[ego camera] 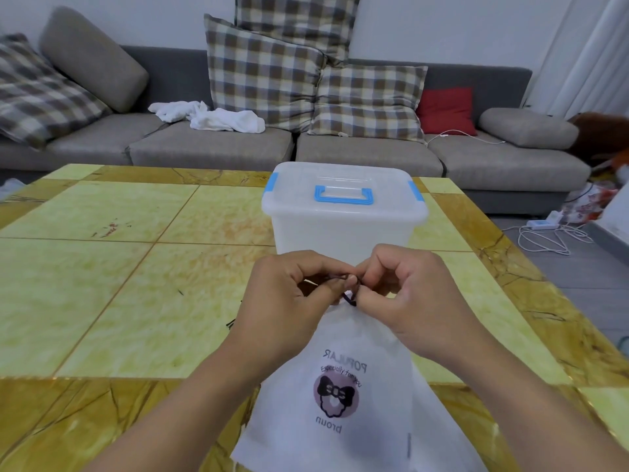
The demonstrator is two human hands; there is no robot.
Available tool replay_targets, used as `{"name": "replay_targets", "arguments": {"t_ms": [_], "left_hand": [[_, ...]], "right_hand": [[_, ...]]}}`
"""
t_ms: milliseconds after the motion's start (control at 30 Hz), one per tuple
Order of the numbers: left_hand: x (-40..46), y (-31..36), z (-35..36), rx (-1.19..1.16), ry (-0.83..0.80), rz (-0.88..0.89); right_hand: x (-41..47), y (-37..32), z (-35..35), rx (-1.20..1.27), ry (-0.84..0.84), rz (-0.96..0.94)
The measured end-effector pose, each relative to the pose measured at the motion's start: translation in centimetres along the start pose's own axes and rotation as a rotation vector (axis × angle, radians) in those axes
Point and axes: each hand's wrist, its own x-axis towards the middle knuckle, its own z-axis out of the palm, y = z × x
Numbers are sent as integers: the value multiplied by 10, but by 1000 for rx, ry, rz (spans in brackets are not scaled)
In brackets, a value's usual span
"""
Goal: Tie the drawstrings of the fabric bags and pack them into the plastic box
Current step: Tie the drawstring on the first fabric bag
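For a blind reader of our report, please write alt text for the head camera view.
Two hands, left hand and right hand, pinch a dark drawstring at the gathered mouth of a white fabric bag on a yellow tiled table. Behind stands a closed plastic box; a grey sofa beyond.

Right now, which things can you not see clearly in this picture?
- Head view: the drawstring knot, covered by the left hand and right hand.
- The fabric bag bottom, cut off by the lower edge.
- The plastic box contents: cloudy walls, lid closed.
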Motion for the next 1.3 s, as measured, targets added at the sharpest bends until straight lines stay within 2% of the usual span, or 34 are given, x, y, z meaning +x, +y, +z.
{"name": "replay_targets", "arguments": {"t_ms": [133,233,300,433,633,733,900,1100,1300], "left_hand": [[-1,2,2,-30,-9,22],[-1,6,2,-78,0,20],[-1,6,1,-115,13,17],[-1,5,0,-162,-7,-8],[-2,5,1,-301,-23,-40],[-2,4,-2,-307,-26,-45],[-3,2,-6,-264,-60,-59],[-3,2,-4,-260,-60,-62],[-2,1,-2,-214,-63,-55]], "right_hand": [[-1,0,5,8,79,-39],[3,2,7,180,83,54],[4,0,0,339,19,184],[1,-4,-13,721,-253,406],[4,1,-15,858,-292,512],[5,5,-17,828,-278,514],[5,5,-21,544,-328,416],[5,10,-25,691,-348,459],[6,12,-30,508,-422,478]]}}
